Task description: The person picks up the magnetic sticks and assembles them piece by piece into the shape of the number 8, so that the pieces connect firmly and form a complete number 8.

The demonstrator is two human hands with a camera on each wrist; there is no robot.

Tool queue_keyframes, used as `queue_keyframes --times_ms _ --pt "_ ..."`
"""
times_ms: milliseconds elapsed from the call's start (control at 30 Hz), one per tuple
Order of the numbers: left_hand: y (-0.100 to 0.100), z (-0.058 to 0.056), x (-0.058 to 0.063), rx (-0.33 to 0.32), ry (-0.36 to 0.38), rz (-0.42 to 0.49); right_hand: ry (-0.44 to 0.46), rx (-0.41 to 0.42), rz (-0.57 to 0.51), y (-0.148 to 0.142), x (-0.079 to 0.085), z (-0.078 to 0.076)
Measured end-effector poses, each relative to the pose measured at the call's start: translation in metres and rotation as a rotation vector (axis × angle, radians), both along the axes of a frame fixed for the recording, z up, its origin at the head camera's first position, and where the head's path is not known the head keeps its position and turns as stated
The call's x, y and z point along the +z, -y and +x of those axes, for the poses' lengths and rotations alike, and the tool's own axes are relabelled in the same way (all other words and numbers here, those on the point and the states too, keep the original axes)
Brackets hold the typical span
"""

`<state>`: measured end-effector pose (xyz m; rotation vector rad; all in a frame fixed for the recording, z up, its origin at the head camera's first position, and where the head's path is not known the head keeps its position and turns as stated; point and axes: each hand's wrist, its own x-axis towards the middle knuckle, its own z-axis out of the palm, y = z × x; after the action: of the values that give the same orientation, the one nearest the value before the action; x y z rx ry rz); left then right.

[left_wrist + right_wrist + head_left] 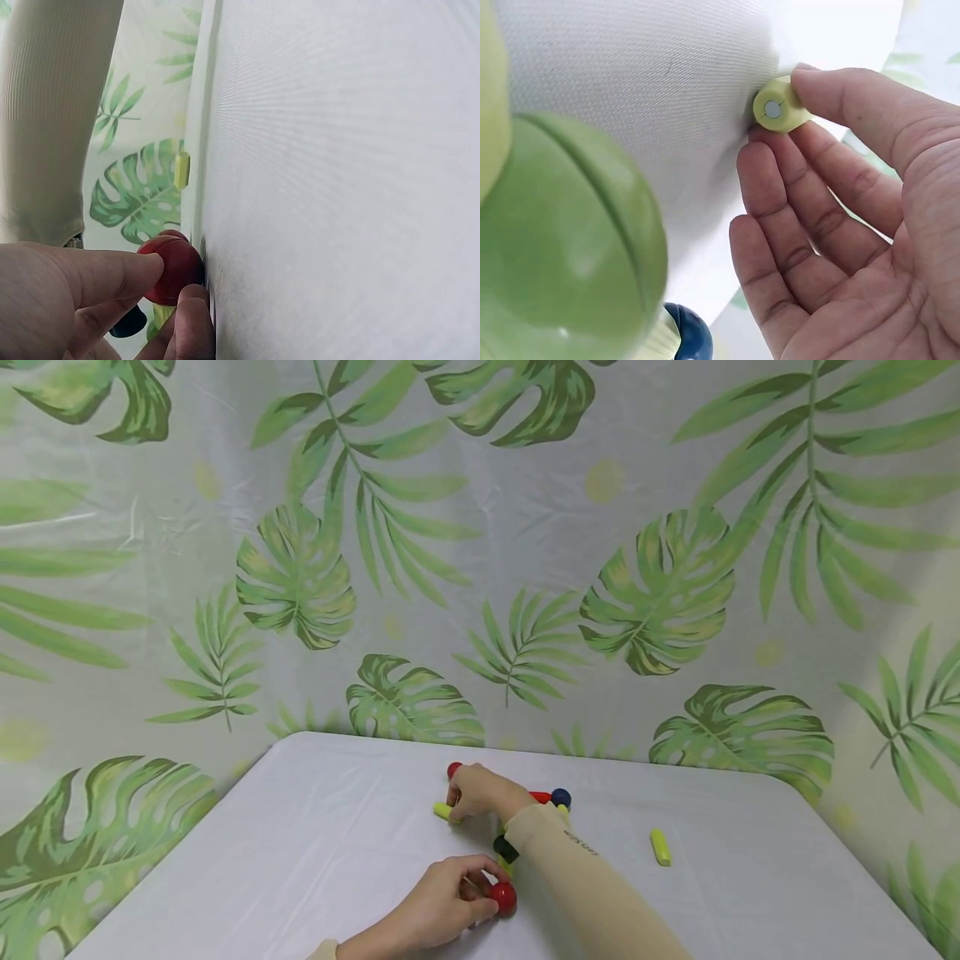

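Thumb and fingers of my left hand [442, 902] grip a red ball [503, 899] low on the table, close to the front; the left wrist view shows the same red ball [175, 268] between the fingertips. Farther back, my right hand [483, 793] pinches a yellow rod [444, 812] at the tabletop. In the right wrist view that yellow rod [774, 107] shows a round end with a grey centre. A yellow rod piece [506, 865] and a dark piece [506, 847] lie beyond the held ball, partly behind my right sleeve.
Another red ball [454, 769] sits beyond my right hand. A red rod [540, 797] meets a blue ball [561, 797] behind the right forearm. One yellow rod [660, 847] lies apart on the right. A green ball [570, 240] looms large in the right wrist view.
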<state>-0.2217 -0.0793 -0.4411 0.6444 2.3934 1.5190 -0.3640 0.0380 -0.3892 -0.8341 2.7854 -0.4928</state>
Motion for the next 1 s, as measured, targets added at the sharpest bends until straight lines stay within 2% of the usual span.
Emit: queue_keyframes --times_ms 333,567,767,1000 --pt "-0.002 0.0 -0.001 0.009 0.004 -0.011 0.001 0.012 -0.047 -0.016 -0.002 -0.006" --pt "-0.002 0.0 -0.001 0.019 0.025 -0.014 0.001 0.038 -0.132 -0.04 0.009 -0.003" --pt "-0.002 0.001 -0.002 0.021 0.012 -0.022 0.054 0.03 -0.208 -0.063 0.016 -0.001" --pt "-0.003 0.002 0.0 0.015 -0.011 -0.021 0.051 0.035 -0.205 -0.087 0.022 0.0"
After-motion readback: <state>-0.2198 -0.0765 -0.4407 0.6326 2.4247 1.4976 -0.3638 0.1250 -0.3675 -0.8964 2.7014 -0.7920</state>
